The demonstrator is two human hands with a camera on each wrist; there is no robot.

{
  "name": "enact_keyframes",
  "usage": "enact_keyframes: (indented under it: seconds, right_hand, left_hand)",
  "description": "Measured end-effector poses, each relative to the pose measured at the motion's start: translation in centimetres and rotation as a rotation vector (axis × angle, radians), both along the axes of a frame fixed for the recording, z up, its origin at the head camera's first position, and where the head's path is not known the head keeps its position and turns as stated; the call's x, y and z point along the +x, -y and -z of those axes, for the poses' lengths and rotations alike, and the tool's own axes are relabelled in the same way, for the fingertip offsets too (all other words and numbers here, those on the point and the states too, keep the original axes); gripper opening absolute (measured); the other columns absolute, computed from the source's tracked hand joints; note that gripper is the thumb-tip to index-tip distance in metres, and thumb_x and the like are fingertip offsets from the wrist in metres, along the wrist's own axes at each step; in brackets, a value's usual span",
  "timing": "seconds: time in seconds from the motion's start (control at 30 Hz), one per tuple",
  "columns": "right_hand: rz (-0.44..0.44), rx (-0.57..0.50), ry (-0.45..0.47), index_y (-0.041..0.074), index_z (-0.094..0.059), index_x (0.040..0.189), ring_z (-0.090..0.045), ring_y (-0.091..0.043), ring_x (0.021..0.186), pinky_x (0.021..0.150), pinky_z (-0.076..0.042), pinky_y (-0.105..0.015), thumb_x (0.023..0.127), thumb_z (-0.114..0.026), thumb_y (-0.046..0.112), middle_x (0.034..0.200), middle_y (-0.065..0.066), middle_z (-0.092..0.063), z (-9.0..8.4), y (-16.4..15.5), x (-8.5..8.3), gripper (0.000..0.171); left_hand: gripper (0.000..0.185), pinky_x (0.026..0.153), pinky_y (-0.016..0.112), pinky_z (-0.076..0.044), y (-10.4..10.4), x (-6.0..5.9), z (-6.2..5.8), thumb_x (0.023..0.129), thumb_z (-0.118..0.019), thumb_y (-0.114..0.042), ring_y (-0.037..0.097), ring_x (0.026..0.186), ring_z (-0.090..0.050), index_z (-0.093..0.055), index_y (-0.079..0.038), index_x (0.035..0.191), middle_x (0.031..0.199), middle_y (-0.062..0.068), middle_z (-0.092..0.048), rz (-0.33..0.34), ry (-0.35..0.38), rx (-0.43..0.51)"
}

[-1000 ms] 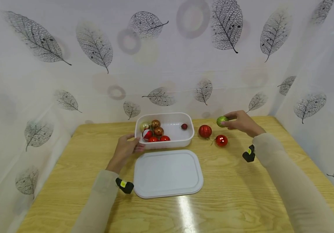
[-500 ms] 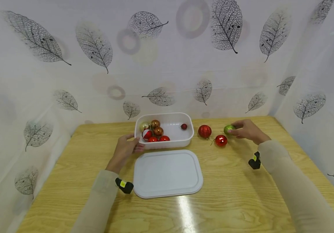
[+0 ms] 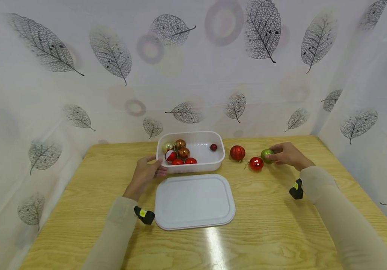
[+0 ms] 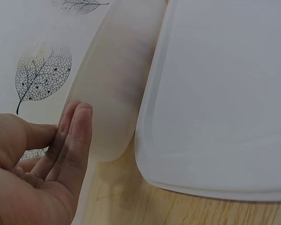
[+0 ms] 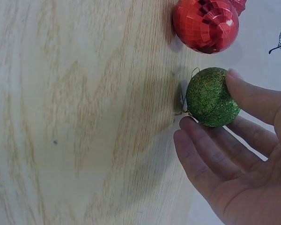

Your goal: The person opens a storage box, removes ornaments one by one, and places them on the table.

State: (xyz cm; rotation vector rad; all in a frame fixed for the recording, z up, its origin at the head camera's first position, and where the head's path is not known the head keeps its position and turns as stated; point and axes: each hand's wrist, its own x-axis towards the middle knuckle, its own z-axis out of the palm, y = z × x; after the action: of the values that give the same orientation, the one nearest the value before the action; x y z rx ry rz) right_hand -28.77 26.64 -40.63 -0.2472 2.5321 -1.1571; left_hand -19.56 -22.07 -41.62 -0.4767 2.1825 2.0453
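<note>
My right hand (image 3: pixel 288 154) pinches a green glitter Christmas bauble (image 5: pixel 210 101) between thumb and fingers, low at the table's right side. Just left of it lies a shiny faceted red bauble (image 3: pixel 256 164), and behind that a matte ribbed red bauble (image 3: pixel 237 153). At the near left corner of a white plastic box (image 3: pixel 196 168), my left hand (image 3: pixel 143 173) holds the rim, its fingers along the outer wall. Gold, copper (image 3: pixel 184 152), red and red-and-white baubles crowd the box's left half. One small dark red bauble (image 3: pixel 213 147) sits at its right end.
A white lid (image 3: pixel 195 201) lies flat on the wooden table (image 3: pixel 267 228), directly in front of the box. Pale curtains (image 3: pixel 193 82) printed with leaves enclose the table at the back and both sides.
My right hand has moved right and down with the green bauble, lowering it beside the faceted red one. My left hand and the box have stayed put.
</note>
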Motion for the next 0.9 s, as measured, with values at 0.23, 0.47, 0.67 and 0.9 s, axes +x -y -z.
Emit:
enact_keyframes:
  seconds: [0.23,0.47,0.67,0.9]
  right_hand:
    - [-0.020,0.009,0.006,-0.018,-0.035,0.146,-0.060,-0.047,0.116,0.095,-0.058,-0.052,0.102,-0.064,0.021,0.141,-0.041,-0.044,-0.2,0.0,0.4,0.066]
    - [-0.029,0.008,-0.022,-0.018,-0.036,0.146,-0.057,-0.049,0.120,0.096,-0.057,-0.053,0.103,-0.063,0.019,0.140,-0.041,-0.044,-0.7,-0.3,0.5,0.063]
    - [-0.046,0.031,-0.065,-0.017,-0.039,0.144,-0.055,-0.050,0.121,0.098,-0.056,-0.056,0.103,-0.063,0.024,0.139,-0.039,-0.046,-2.1,-0.4,0.6,0.063]
    - [-0.034,0.079,-0.137,-0.014,-0.044,0.143,-0.057,-0.050,0.118,0.097,-0.056,-0.057,0.103,-0.062,0.024,0.137,-0.038,-0.050,-4.0,0.5,0.5,0.059]
  left_hand:
    - [0.048,0.071,0.028,-0.065,-0.1,0.1,0.1,0.107,-0.052,-0.012,0.016,0.071,-0.073,-0.040,0.006,0.150,0.086,0.014,-0.074,0.000,0.004,-0.004]
    - [0.048,0.071,0.028,-0.065,0.0,0.2,0.2,0.107,-0.052,-0.012,0.017,0.071,-0.073,-0.039,0.006,0.150,0.086,0.015,-0.074,0.001,-0.005,0.001]
    - [0.049,0.070,0.029,-0.065,-0.1,0.4,0.2,0.107,-0.053,-0.011,0.017,0.070,-0.073,-0.038,0.008,0.150,0.085,0.015,-0.074,-0.004,-0.011,0.021]
    - [0.051,0.070,0.029,-0.065,-0.2,0.6,0.1,0.107,-0.053,-0.011,0.016,0.069,-0.073,-0.037,0.009,0.150,0.085,0.015,-0.074,-0.003,-0.013,0.025]
